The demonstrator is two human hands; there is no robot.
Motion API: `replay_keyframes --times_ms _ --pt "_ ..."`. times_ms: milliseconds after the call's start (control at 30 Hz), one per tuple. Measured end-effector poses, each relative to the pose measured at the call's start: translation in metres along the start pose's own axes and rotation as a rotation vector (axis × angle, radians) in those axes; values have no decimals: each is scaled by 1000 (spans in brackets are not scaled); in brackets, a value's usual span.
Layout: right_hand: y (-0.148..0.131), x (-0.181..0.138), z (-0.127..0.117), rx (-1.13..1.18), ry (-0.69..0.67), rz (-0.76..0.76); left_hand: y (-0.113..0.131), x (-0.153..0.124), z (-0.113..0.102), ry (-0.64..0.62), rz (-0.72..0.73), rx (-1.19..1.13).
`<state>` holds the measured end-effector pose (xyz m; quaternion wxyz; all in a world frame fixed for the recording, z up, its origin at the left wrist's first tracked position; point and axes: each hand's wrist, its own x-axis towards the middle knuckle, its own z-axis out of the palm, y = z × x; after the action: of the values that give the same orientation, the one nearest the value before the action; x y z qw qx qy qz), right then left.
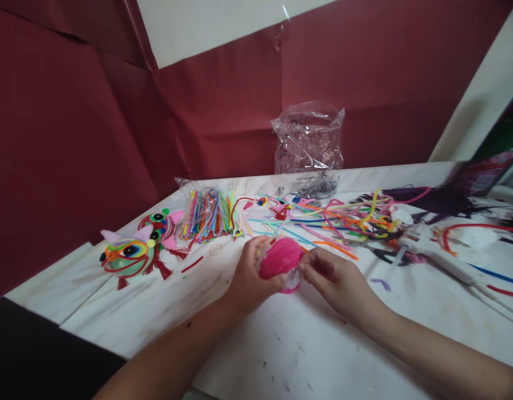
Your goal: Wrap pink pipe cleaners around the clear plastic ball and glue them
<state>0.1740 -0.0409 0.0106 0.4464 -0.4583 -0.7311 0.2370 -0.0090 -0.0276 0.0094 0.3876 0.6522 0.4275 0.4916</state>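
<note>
A round ball (281,258), its upper part covered in rows of bright pink fuzzy strands and a whitish patch low on its right, is held above the table. My left hand (253,275) is closed around its left side, thumb along the lower front. At the right edge, my right hand (332,278) touches the ball with thumb and fingertips pinched together. Whatever lies between those fingertips is too small to make out. Behind the ball, loose colourful pipe cleaners (315,222) are spread across the table.
Two decorated animal-head balls (129,256) with red tassels stand at left. Bundled pipe cleaners (212,216) lie in plastic. A clear bag (308,139) stands at the back. On the right are a white glue gun (442,261) and scissors (387,255) on the white table (169,311).
</note>
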Motion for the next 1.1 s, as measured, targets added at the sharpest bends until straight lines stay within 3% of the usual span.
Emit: replay_keyframes --times_ms 233,1100 --pt "-1 0 2 -8 -14 -2 0 2 2 13 -100 -17" --pt "-1 -5 0 -77 35 -114 -5 6 -2 -54 -133 -88"
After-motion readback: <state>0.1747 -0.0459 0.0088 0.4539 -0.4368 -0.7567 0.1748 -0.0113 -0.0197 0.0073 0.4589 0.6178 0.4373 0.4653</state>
